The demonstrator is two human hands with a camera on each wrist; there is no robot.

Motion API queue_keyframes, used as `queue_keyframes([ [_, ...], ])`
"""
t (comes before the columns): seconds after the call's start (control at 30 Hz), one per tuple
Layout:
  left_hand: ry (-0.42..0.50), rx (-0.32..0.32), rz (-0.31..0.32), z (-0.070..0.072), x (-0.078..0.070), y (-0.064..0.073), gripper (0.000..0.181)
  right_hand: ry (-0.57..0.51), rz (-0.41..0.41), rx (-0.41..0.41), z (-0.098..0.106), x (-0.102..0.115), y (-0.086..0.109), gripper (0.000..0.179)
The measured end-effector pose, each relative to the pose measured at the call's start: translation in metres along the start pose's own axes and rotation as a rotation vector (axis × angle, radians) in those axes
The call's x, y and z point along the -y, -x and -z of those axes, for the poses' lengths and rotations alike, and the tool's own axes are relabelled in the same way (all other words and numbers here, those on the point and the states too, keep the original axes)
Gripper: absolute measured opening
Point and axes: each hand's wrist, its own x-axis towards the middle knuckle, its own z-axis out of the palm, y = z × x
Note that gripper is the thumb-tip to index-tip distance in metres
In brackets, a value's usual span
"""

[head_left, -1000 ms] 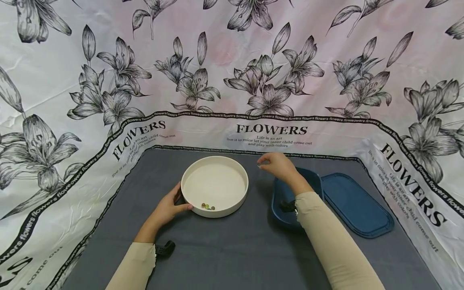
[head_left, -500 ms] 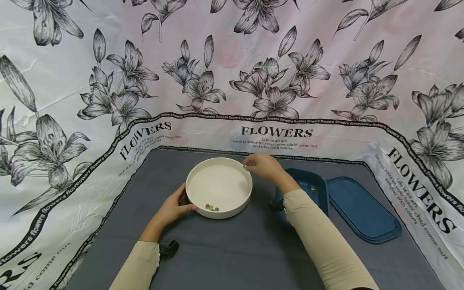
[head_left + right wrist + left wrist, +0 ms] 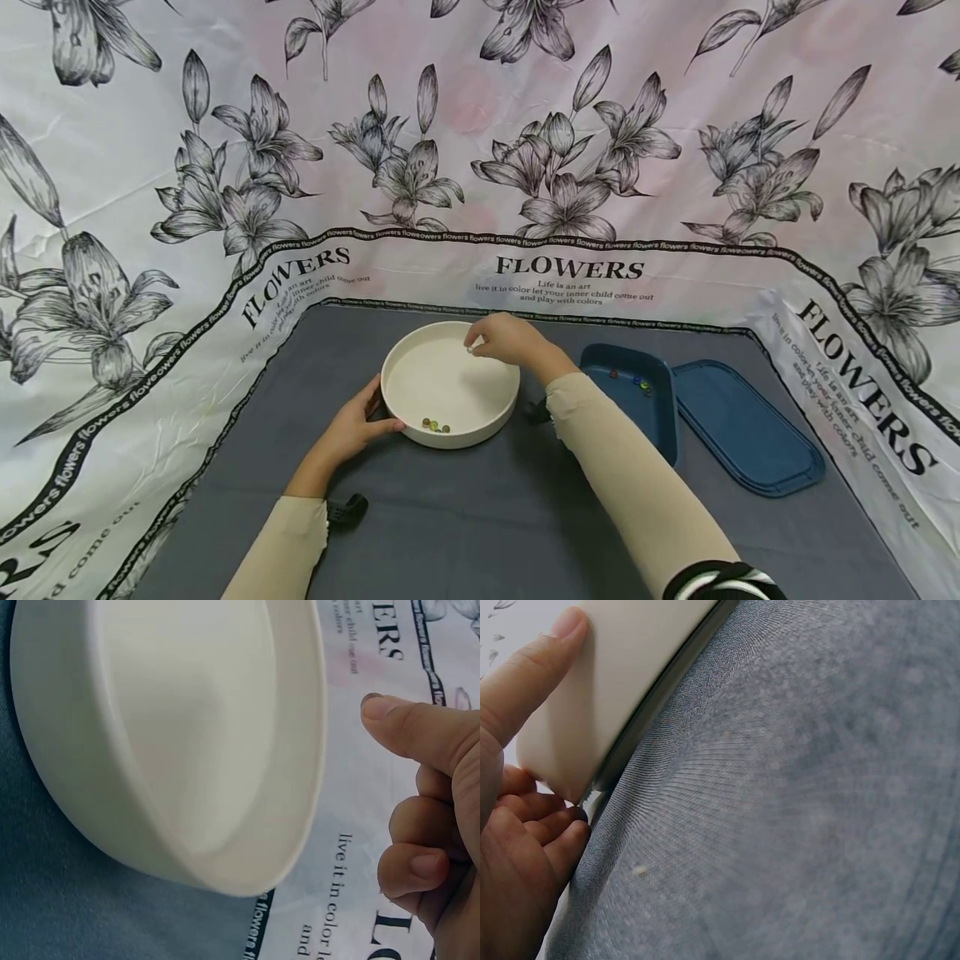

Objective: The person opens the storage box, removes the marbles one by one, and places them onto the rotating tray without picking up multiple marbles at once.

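Observation:
A round cream tray [image 3: 450, 379] rests on the grey cloth in the head view, with several small coloured marbles [image 3: 435, 426] at its near inner edge. My left hand [image 3: 352, 427] grips the tray's left side; in the left wrist view the thumb [image 3: 532, 682] presses the wall and the fingers [image 3: 544, 817] curl at its lower edge. Over the tray's far right part, my right hand [image 3: 510, 340] pinches a small pale marble [image 3: 471, 350] between thumb and index finger. The right wrist view shows that thumb [image 3: 412, 727], with the marble mostly hidden behind its tip.
Right of the tray stands a deep blue box [image 3: 663, 417] with several marbles [image 3: 641, 384] inside, partly covered by the right sleeve. Its blue lid [image 3: 750, 429] lies flat beside it. A flower-printed cloth [image 3: 570, 275] rises behind the table surface.
My right hand has moved left from beside the blue box to over the tray, still pinching the marble. The box's marbles have come into view. The left hand keeps its grip.

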Motion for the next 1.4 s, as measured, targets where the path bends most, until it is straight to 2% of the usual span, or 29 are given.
queue_keyframes([
  [0.3,-0.015,0.004,-0.019,0.001,-0.005,-0.002,0.114,-0.076,-0.003,0.075,-0.008,-0.001,-0.013,0.026],
  [0.5,-0.001,0.01,-0.019,-0.002,-0.006,-0.003,0.114,-0.03,-0.02,0.055,-0.005,-0.01,-0.008,0.03],
  [0.97,0.0,0.01,-0.011,-0.004,-0.006,-0.004,0.114,0.035,-0.127,-0.097,0.028,-0.042,0.053,0.031],
  [1.4,-0.018,0.006,-0.002,-0.001,-0.003,0.0,0.113,-0.011,-0.231,-0.182,0.04,-0.08,0.105,0.031],
])
